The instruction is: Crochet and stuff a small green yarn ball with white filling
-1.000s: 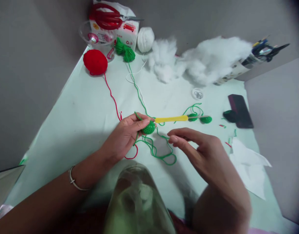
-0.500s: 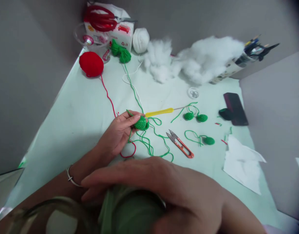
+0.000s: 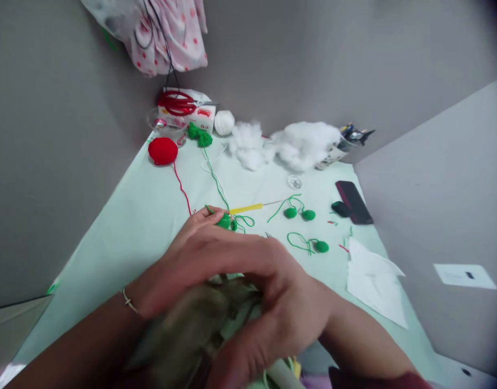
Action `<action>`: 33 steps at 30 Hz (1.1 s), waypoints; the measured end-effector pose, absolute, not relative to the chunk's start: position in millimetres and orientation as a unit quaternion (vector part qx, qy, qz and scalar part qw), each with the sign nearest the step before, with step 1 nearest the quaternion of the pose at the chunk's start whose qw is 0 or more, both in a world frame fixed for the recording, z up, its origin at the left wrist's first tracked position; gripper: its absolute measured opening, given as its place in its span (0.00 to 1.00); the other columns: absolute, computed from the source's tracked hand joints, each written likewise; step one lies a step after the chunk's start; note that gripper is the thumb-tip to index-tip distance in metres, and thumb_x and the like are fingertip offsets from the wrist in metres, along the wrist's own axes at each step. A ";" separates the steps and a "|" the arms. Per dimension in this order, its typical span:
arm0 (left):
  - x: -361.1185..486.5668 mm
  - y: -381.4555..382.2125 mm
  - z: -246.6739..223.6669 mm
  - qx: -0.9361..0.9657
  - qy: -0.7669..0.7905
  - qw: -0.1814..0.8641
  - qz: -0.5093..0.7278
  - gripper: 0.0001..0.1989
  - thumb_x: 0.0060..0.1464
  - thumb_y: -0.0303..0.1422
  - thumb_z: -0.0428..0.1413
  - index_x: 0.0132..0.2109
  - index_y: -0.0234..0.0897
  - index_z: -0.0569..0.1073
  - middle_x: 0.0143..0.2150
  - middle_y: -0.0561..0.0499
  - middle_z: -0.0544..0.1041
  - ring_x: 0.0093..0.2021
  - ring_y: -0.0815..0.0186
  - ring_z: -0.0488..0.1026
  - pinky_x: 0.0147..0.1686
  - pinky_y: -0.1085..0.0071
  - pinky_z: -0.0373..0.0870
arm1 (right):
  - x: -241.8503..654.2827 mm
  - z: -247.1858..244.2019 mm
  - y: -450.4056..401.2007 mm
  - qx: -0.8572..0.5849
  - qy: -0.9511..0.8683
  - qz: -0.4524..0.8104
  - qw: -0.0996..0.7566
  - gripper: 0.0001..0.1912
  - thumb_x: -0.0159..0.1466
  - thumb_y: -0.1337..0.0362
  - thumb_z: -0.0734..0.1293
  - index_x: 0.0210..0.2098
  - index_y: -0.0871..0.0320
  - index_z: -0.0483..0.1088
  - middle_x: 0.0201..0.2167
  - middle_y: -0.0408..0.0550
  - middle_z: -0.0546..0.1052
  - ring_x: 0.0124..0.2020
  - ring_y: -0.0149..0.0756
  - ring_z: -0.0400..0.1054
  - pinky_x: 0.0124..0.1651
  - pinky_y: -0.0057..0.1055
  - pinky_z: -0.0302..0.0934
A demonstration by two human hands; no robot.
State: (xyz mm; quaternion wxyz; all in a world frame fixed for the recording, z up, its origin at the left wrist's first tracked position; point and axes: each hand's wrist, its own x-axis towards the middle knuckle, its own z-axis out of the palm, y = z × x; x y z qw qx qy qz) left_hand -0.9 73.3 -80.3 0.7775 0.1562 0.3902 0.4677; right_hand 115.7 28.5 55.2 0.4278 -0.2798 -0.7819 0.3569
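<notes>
Beyond my right hand, my left hand (image 3: 188, 231) is closed on a small green crocheted piece (image 3: 224, 220), pinched between thumb and fingers. Loose green yarn (image 3: 245, 220) trails from it. Close to those fingertips lies a yellow-handled crochet hook (image 3: 246, 208), its metal shaft pointing right. My right hand (image 3: 273, 270) is large in the foreground, its thumb and fingers curved around a blurred, dark greenish object (image 3: 203, 324) near the camera, whose kind I cannot make out. It hides the thread snips (image 3: 268, 235) except for their tips.
Green crocheted balls (image 3: 309, 215) with yarn tails lie right of the hook. Red yarn (image 3: 163, 151), green yarn (image 3: 200, 135), white yarn (image 3: 225, 123) and stuffing (image 3: 305, 145) line the back. A dark phone-like slab (image 3: 356, 202) and white paper (image 3: 372, 275) are on the right.
The view has tilted up, showing more wall and a hanging pink dotted cloth. My right hand has risen in the picture and now covers most of the thread snips. My left hand keeps the crocheted piece.
</notes>
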 end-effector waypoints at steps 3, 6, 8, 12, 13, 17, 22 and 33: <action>2.1 67.4 -75.8 0.163 0.385 0.764 0.491 0.08 0.53 0.30 0.69 0.36 0.36 0.77 0.32 0.52 0.82 0.31 0.66 0.77 0.35 0.72 0.71 | 145.2 69.3 34.5 -0.175 -0.784 0.399 0.442 0.10 0.74 0.63 0.63 0.39 0.55 0.76 0.36 0.38 0.84 0.33 0.28 0.80 0.54 0.34 0.75; 5.5 62.9 -71.0 0.169 0.381 0.756 0.505 0.06 0.54 0.28 0.67 0.34 0.34 0.77 0.31 0.51 0.81 0.33 0.66 0.77 0.38 0.72 0.70 | 155.4 61.2 22.8 -0.224 -0.759 0.299 0.534 0.08 0.68 0.71 0.66 0.44 0.57 0.75 0.38 0.46 0.85 0.38 0.35 0.81 0.55 0.40 0.75; 5.7 61.7 -69.6 0.173 0.377 0.751 0.514 0.06 0.54 0.27 0.67 0.33 0.34 0.77 0.30 0.52 0.80 0.33 0.67 0.76 0.38 0.72 0.70 | 157.3 53.1 13.0 -0.259 -0.760 0.184 0.568 0.15 0.66 0.76 0.64 0.49 0.58 0.75 0.41 0.50 0.85 0.43 0.39 0.82 0.53 0.41 0.77; 1.9 61.5 -69.6 0.180 0.365 0.746 0.527 0.08 0.51 0.29 0.69 0.34 0.32 0.77 0.30 0.51 0.79 0.31 0.68 0.74 0.36 0.73 0.68 | 166.6 50.6 -1.7 -0.255 -0.792 0.055 0.553 0.18 0.66 0.76 0.63 0.53 0.60 0.75 0.46 0.54 0.83 0.46 0.41 0.80 0.57 0.44 0.75; 0.7 61.6 -69.5 0.180 0.363 0.745 0.530 0.08 0.50 0.29 0.69 0.34 0.32 0.77 0.30 0.51 0.79 0.31 0.68 0.73 0.36 0.73 0.68 | 170.2 52.1 -5.9 -0.259 -0.808 0.066 0.525 0.18 0.67 0.75 0.62 0.53 0.61 0.75 0.47 0.54 0.82 0.48 0.41 0.79 0.59 0.47 0.73; -3.2 61.7 -68.5 0.171 0.358 0.738 0.546 0.10 0.48 0.28 0.71 0.32 0.32 0.76 0.30 0.52 0.78 0.32 0.70 0.73 0.37 0.74 0.68 | 181.5 46.8 -27.9 -0.291 -0.832 0.100 0.462 0.18 0.76 0.60 0.57 0.55 0.58 0.74 0.56 0.55 0.77 0.58 0.48 0.74 0.69 0.59 0.63; -2.6 59.5 -70.7 0.162 0.356 0.737 0.551 0.09 0.48 0.28 0.71 0.31 0.31 0.78 0.29 0.50 0.78 0.31 0.69 0.73 0.37 0.71 0.67 | 172.1 -0.5 -43.5 -0.257 -0.844 -0.033 0.470 0.12 0.73 0.66 0.60 0.44 0.59 0.76 0.64 0.53 0.70 0.68 0.50 0.65 0.73 0.54 0.59; -13.7 58.2 -67.7 0.153 0.336 0.737 0.566 0.12 0.45 0.30 0.73 0.32 0.31 0.78 0.29 0.51 0.78 0.30 0.69 0.72 0.36 0.73 0.68 | 171.6 -10.6 -60.5 -0.402 -0.788 -0.043 0.464 0.48 0.60 0.62 0.79 0.73 0.50 0.55 0.63 0.57 0.69 0.68 0.58 0.63 0.64 0.62 0.67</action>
